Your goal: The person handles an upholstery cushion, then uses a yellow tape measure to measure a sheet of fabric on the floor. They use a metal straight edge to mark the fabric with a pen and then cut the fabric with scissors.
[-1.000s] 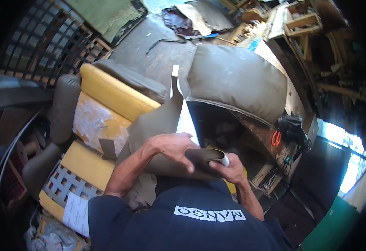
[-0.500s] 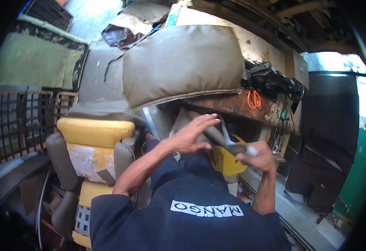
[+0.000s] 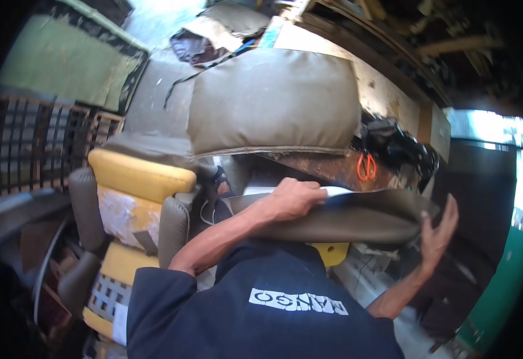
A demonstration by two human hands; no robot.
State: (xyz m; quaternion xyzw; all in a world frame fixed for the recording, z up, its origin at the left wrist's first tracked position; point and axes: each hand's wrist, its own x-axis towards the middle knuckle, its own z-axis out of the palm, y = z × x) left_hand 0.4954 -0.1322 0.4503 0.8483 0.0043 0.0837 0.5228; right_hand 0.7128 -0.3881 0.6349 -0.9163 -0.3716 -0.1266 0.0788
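Note:
A taupe sheet of upholstery material (image 3: 351, 218) with a pale underside lies curved sideways in front of my body. My left hand (image 3: 297, 197) grips its upper edge near the middle, fingers curled over it. My right hand (image 3: 438, 230) has its fingers stretched out and apart beside the sheet's right end; whether it touches it is unclear. Beyond the sheet are a padded taupe cushion (image 3: 273, 102), orange-handled scissors (image 3: 367, 167) and a black machine or tool (image 3: 393, 137). A yellow container (image 3: 327, 251) shows partly under the sheet.
A stripped chair (image 3: 142, 170) with yellow foam and taupe padded arms stands at left, near a webbed frame (image 3: 34, 143) and a green board (image 3: 70, 63). A wooden bench (image 3: 309, 167) runs behind the sheet. Dark hanging material (image 3: 480, 197) is at right. My sandaled foot (image 3: 222, 182) shows.
The sheet has swung from upright and curled to stretched sideways toward the right. My left hand now grips its edge; my right hand has moved rightward and opened from its grip. The view has shifted.

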